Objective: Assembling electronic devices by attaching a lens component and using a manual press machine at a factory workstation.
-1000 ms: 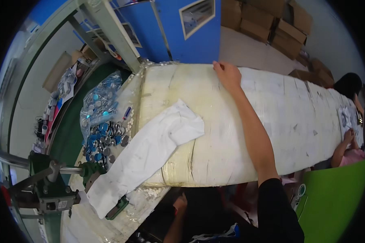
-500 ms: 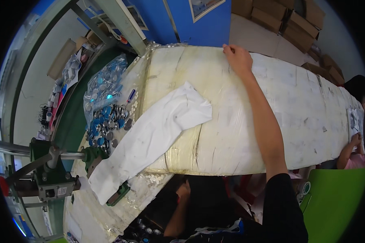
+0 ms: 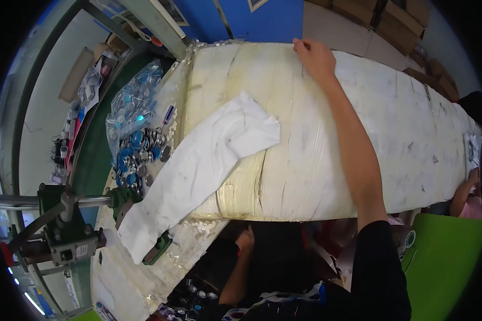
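Note:
Stretched across the table, my right arm ends with my right hand [image 3: 317,60] at the far edge. Its fingers are curled together against the edge of the film-wrapped table top [image 3: 310,160]; whatever they pinch, if anything, is too small to make out. Below the near edge, over the dark space by my lap, my left hand [image 3: 245,239] is closed, and its inner side is hidden. A white cloth sleeve [image 3: 198,160] lies creased on the left of the table, touched by neither hand. Its lower end reaches over a green metal part [image 3: 158,249].
A green hand press [image 3: 64,230] with a lever stands at the left. Behind the cloth are loose round metal and blue pieces [image 3: 139,152], a clear bag of them [image 3: 136,99] and a screwdriver [image 3: 168,114]. Another person's hand [image 3: 471,179] is at the far right.
The whole view has shifted slightly, so the table sits higher in the picture. My right hand stays at the far edge and my left below the near edge; the cloth lies as before.

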Available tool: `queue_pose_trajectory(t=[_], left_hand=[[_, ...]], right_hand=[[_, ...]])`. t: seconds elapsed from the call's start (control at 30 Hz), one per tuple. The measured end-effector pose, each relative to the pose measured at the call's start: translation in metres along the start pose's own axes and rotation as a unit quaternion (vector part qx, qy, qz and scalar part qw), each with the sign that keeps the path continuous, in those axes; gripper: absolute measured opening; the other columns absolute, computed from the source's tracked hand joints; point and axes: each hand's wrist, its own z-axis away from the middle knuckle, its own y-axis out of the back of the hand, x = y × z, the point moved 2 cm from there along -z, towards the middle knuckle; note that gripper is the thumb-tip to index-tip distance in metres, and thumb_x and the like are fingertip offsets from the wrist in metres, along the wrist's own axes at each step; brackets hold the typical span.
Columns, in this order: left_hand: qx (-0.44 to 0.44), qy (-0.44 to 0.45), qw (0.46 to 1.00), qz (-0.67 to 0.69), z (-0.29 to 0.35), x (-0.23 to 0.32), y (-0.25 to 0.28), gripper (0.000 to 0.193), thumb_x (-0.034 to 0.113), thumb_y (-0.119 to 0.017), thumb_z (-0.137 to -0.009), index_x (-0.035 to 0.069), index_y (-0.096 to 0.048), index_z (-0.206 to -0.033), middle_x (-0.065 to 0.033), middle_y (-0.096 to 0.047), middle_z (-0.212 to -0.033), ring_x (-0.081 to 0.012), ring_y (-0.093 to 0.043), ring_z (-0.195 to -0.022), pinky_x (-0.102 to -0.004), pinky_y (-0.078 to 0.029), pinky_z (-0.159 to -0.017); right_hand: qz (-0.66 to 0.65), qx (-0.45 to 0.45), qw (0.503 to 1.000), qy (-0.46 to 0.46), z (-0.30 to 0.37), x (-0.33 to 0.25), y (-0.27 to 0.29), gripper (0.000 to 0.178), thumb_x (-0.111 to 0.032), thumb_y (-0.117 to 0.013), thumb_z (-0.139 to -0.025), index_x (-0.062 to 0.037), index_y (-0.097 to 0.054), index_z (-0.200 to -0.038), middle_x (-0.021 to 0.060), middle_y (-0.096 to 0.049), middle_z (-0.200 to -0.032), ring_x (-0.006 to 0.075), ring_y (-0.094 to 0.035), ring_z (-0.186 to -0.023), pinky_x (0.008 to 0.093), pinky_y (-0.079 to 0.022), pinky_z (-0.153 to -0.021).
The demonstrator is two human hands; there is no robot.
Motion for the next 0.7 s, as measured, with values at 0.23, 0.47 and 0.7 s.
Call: queue_pose_trajectory(t=[0.23,0.47,0.7], left_hand=[[-0.006,0.006,1.0,-0.006,0.0002,-0.0031,0.0007,0.059,0.053,-0.03,-0.089,0.008,-0.066,-0.077,-0.0144,-0.064,-0.084,-0.0344,-0.06,-0.084,-0.0436,-0.047,-0.074],[-0.011,0.003,1.0,-0.003,-0.0028,-0.0038,-0.0011,0.059,0.054,-0.03,-0.088,0.008,-0.065,-0.077,-0.0144,-0.064,-0.084,-0.0347,-0.06,-0.084,-0.0441,-0.047,-0.075],[0.019,-0.003,1.0,-0.005,-0.0026,-0.0041,-0.0038,0.057,0.052,-0.034,-0.088,0.007,-0.066,-0.075,-0.0147,-0.065,-0.085,-0.0351,-0.061,-0.082,-0.044,-0.048,-0.072]], right_hand=[[-0.008,0.009,1.0,0.007,0.0006,-0.0018,-0.0026,0.033,-0.044,-0.049,-0.081,-0.0161,-0.067,-0.078,0.0045,-0.064,-0.07,0.0272,-0.06,-0.071,0.0367,-0.046,-0.062],[0.009,0.02,1.0,0.018,-0.0021,0.0015,-0.0032,0.033,-0.045,-0.049,-0.081,-0.0172,-0.067,-0.078,0.0053,-0.064,-0.07,0.0274,-0.06,-0.07,0.0369,-0.046,-0.062],[0.008,-0.005,1.0,0.0,-0.0009,-0.0003,0.0017,0.038,-0.048,-0.047,-0.081,-0.0163,-0.068,-0.085,0.0028,-0.066,-0.08,0.0242,-0.061,-0.078,0.034,-0.046,-0.068]])
